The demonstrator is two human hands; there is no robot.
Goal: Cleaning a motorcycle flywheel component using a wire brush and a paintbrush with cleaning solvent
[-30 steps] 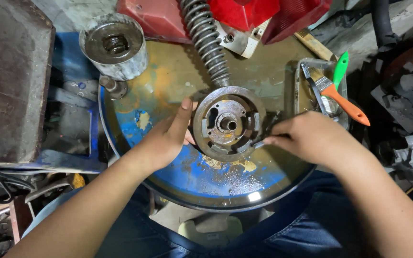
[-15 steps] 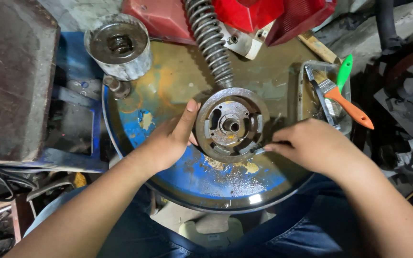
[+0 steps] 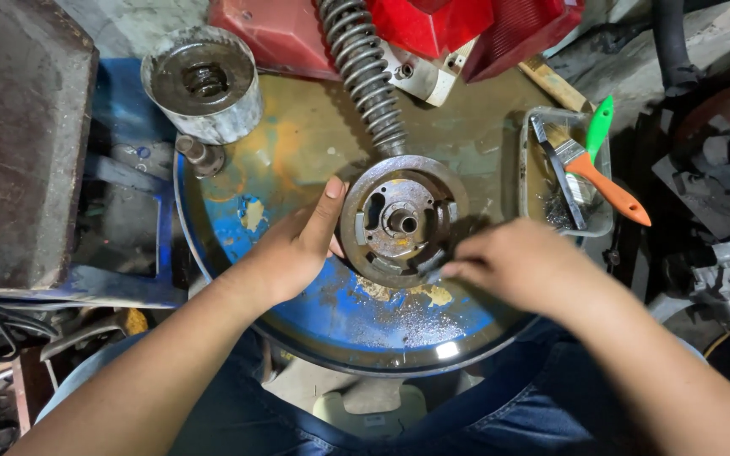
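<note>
Two hands at metal disc (image 3: 403, 221), mid surface (image 3: 297, 135): my left hand (image 3: 293, 249) spread against rim, right hand (image 3: 517, 266) pinching near edge.

Round blue drum top (image 3: 356, 325), rusty metal disc (image 3: 403, 221), coil spring (image 3: 365, 72), grey tray (image 3: 530, 190), metal cup (image 3: 203, 83)

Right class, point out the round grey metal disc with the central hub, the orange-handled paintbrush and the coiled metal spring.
Round grey metal disc (image 3: 402, 221), head view, central hub.
Orange-handled paintbrush (image 3: 610, 190), head view, handle.
Coiled metal spring (image 3: 365, 72), head view, mid coils.
</note>
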